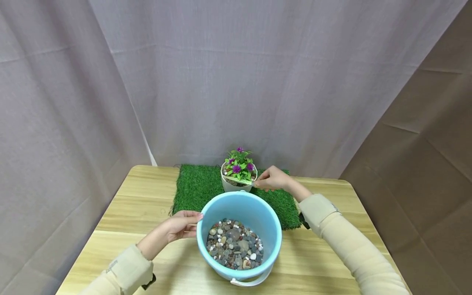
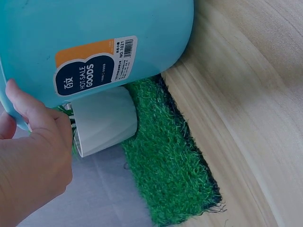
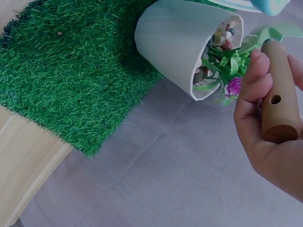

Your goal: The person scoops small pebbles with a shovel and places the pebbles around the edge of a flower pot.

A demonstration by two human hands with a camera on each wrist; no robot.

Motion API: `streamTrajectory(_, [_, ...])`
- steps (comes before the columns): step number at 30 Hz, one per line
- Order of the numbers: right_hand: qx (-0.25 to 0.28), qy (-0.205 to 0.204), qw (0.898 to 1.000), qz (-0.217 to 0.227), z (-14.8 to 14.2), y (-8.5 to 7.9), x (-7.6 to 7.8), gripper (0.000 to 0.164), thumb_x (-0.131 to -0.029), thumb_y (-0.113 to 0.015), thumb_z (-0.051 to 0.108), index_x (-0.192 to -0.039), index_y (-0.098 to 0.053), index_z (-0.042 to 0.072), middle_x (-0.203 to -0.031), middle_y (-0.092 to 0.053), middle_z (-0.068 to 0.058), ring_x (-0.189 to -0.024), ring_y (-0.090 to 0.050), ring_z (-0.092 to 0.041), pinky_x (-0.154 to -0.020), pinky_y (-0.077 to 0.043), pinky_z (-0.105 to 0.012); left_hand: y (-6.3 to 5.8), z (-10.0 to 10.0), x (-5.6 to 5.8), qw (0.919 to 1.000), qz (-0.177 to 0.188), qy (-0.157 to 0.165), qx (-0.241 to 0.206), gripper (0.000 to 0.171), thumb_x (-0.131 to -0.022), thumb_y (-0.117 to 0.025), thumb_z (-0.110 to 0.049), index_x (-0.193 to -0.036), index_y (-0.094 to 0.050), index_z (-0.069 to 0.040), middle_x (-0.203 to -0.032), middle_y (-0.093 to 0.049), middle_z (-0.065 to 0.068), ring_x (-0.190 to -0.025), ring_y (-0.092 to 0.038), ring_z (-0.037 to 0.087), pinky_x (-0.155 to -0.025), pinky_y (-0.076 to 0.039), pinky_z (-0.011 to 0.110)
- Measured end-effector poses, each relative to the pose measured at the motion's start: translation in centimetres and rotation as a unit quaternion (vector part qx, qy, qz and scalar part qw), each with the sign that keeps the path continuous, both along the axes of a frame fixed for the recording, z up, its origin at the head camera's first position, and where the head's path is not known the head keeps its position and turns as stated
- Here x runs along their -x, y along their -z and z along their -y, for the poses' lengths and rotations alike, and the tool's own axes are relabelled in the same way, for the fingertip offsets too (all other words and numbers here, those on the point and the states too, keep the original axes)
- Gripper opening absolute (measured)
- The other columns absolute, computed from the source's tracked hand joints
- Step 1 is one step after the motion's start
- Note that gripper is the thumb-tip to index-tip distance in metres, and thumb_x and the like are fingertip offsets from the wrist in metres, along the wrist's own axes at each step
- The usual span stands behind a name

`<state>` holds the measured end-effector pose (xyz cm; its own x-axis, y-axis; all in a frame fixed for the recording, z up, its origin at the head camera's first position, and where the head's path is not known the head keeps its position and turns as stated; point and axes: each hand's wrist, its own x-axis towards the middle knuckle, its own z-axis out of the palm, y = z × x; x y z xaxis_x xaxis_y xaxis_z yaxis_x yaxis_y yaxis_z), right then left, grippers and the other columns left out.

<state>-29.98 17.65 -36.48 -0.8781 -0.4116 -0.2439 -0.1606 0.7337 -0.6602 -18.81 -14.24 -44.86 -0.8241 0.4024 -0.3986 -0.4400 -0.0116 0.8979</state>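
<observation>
My left hand [image 1: 180, 226] grips the left rim of a light blue bucket [image 1: 239, 205] that has a white handle hanging at its front. Mixed pebbles [image 1: 236, 246] cover the bucket's bottom. Just behind it stands a white flowerpot [image 1: 236, 188] with a purple-flowered plant [image 1: 238, 167] and small stones inside. My right hand [image 1: 274, 179], to the right of the pot, holds a small garden trowel by its brown wooden handle [image 3: 280, 94]. The trowel's pale green blade [image 1: 237, 180] reaches left over the pot's opening, close to the leaves.
A green artificial grass mat [image 1: 199, 184] lies under the pot and partly behind the bucket. Both are on a light wooden table [image 1: 144, 196]. A grey curtain [image 1: 236, 82] hangs close behind the table's far edge, with darker cloth [image 1: 424, 164] on the right.
</observation>
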Motion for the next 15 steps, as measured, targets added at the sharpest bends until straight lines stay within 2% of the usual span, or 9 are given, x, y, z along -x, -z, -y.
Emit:
streamTrajectory(5, [0.017,-0.03,0.999,-0.005,-0.8,-0.4,-0.9,0.026,-0.091,-0.062,0.021,-0.102,-0.071,0.0,-0.077,-0.07,-0.005,-0.057,-0.055,-0.011,-0.047,-0.045,-0.022,0.1,0.0,-0.1,1.0,-0.005,0.0,-0.001,0.04,-0.092,-0.061,-0.02,-0.119,-0.051,0.008,-0.075,-0.067,-0.004,-0.066,-0.065,0.003,-0.068,-0.061,0.019])
streamTrajectory(9, [0.038,-0.09,0.995,-0.014,-1.3,-0.9,-1.9,0.025,-0.092,-0.06,0.019,-0.103,-0.071,-0.001,-0.078,-0.07,-0.006,-0.058,-0.055,-0.01,-0.047,-0.045,-0.022,0.0,0.0,-0.2,1.0,-0.007,0.0,-0.001,0.044,-0.092,-0.061,-0.02,-0.122,-0.049,0.01,-0.076,-0.067,-0.003,-0.066,-0.065,0.003,-0.069,-0.061,0.02])
streamTrajectory(15, [0.061,-0.179,0.981,-0.033,-1.6,-1.4,-3.5,0.021,-0.092,-0.061,0.014,-0.101,-0.07,-0.003,-0.077,-0.07,-0.014,-0.06,-0.056,-0.006,-0.053,-0.052,-0.021,-0.1,0.0,-0.2,1.0,-0.005,0.004,-0.004,0.045,-0.092,-0.06,-0.02,-0.123,-0.048,0.011,-0.076,-0.068,-0.003,-0.067,-0.066,0.003,-0.069,-0.061,0.019])
